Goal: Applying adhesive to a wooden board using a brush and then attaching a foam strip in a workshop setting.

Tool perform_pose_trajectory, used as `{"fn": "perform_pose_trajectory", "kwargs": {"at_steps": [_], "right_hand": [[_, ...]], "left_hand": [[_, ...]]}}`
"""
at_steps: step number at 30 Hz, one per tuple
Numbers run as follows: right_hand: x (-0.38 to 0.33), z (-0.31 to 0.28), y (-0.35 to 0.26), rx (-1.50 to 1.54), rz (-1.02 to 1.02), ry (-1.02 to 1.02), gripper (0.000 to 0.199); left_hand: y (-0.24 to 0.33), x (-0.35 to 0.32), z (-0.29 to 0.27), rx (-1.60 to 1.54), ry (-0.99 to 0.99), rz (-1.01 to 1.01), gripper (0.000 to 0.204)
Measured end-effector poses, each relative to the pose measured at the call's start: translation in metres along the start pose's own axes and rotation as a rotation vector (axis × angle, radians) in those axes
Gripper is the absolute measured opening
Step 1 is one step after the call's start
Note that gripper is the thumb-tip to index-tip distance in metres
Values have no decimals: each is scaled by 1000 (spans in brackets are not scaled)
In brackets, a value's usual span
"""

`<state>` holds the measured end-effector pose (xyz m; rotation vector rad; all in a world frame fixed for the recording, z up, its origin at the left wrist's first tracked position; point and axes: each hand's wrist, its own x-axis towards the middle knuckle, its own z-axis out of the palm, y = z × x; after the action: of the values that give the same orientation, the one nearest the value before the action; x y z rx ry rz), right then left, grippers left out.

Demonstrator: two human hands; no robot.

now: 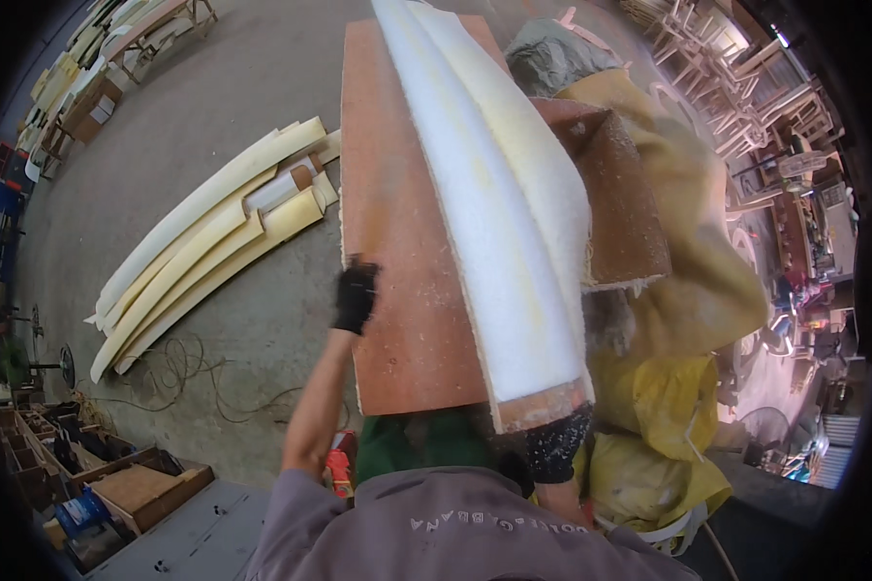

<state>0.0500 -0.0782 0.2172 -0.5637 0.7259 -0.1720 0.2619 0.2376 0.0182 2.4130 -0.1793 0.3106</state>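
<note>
A long, curved, white-padded piece lies lengthwise on a reddish-brown board, with its bare wooden near end toward me. My right hand, in a dark speckled glove, is at that near end and seems to hold it from below; its fingers are mostly hidden. Over the board's left edge is my left hand, black-gloved and closed. A blurred brownish thing reaches forward from it, too smeared to name.
Several cream padded curved pieces lie on the floor at left, near a tangled cord. Right of the board are a brown box-like panel, a tan cover and yellow sacks. Wooden crates stand at lower left.
</note>
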Motion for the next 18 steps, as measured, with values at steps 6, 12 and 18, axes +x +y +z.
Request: {"fn": "perform_pose_trajectory", "kwargs": {"at_steps": [6,12,18], "right_hand": [[2,-63,42,-150,-38,-35,50],[-4,12,93,48,-237,252,50],[-15,52,94,-70,-488,302,47]], "left_hand": [[-109,18,41,-19,-77,-157,43],[-20,179,12,-263,-41,463,39],[-232,306,16,-101,-262,-15,36]]}}
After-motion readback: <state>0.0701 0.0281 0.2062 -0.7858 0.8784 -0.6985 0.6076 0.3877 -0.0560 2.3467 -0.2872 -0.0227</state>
